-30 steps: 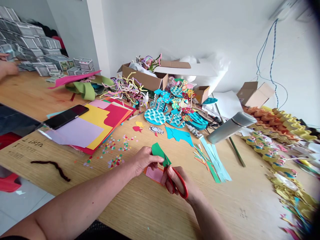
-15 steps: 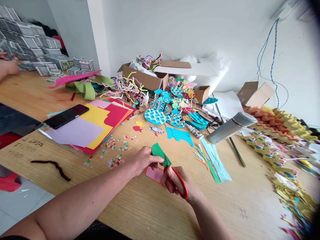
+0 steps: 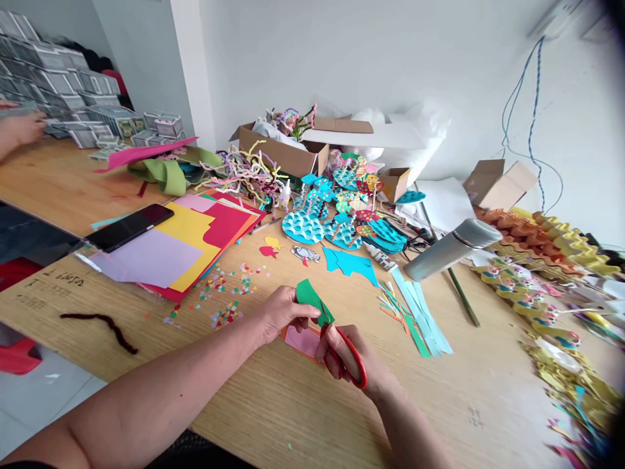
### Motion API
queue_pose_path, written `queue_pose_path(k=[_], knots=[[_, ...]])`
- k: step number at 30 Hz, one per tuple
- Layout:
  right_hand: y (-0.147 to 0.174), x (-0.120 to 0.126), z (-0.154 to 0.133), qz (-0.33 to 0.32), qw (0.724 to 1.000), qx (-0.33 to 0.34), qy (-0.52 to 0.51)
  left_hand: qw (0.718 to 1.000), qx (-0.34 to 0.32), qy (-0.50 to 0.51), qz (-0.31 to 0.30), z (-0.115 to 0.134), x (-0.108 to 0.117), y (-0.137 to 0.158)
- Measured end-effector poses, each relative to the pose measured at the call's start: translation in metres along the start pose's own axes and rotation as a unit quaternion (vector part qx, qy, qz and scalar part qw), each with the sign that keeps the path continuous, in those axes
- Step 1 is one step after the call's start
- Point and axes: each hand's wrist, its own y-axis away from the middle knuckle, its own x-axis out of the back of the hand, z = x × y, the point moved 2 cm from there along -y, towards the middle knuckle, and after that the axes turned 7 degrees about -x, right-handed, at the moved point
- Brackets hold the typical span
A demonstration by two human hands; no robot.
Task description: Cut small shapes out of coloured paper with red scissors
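Between thumb and fingers, my left hand (image 3: 288, 312) pinches a small piece of green paper (image 3: 308, 294). My right hand (image 3: 349, 355) is closed round the red handles of a pair of scissors (image 3: 360, 365), whose blades are at the lower end of the green paper. Below the two hands lies a pink and orange piece of paper (image 3: 301, 340), partly hidden by them. Beyond my hands are red and yellow fish-shaped cutouts (image 3: 268, 251), a cut blue sheet (image 3: 350, 264) and a scatter of small coloured paper bits (image 3: 227, 312).
On the left, a phone (image 3: 131, 227) rests on stacked coloured sheets (image 3: 195, 228). A grey flask (image 3: 452, 249) lies tilted at the right, near pale blue strips (image 3: 424, 312). Pipe cleaners (image 3: 244, 169) and blue paper crafts (image 3: 303, 225) crowd the back. Another person's hand (image 3: 24, 127) shows far left.
My hands, the green paper and the scissors stay almost in place. At the far left, the other person's hand has shifted slightly right and now holds a greyish item.
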Motion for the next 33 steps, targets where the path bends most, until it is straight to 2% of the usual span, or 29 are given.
queue_pose_path(k=[33], knots=[[0.0013,0.0003,-0.0003,-0.002,1.0,0.001,0.005,1.0,0.002,0.006,0.009,0.0027,-0.0007,0.0009]])
